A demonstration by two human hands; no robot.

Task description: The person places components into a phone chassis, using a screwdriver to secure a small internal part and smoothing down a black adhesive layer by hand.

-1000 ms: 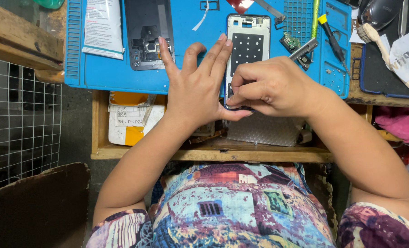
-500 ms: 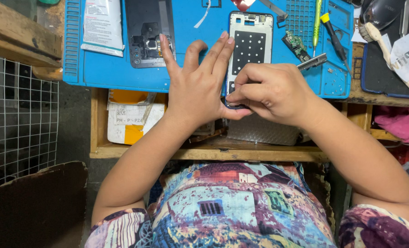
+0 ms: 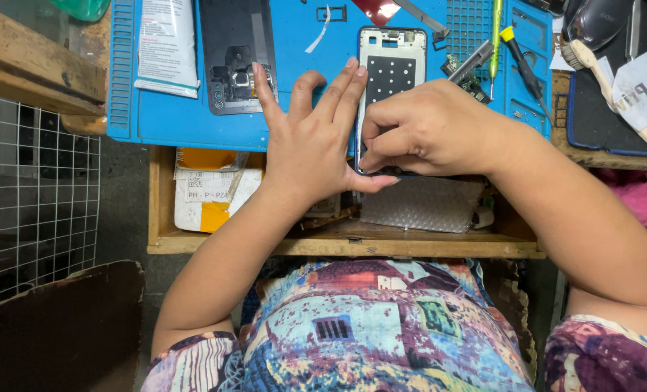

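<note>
Bracing the opened phone frame (image 3: pixel 391 65) on the blue mat (image 3: pixel 294 123), left hand (image 3: pixel 316 145) lies flat, fingers spread; right hand (image 3: pixel 425 131) pinches its lower edge. Reassembly apparently unfinished: the back cover (image 3: pixel 235 54) lies apart.

White flat packet (image 3: pixel 166 49) with small print, lying on the blue mat at far left. Below, on the shelf, yellow-and-white box (image 3: pixel 209 190) with a white label. At far right, white paper tag (image 3: pixel 639 91) with dark letters.

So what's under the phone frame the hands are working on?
The phone frame lies on the blue mat. Its lower end is covered by the left hand and right hand, hiding what's beneath.
</note>
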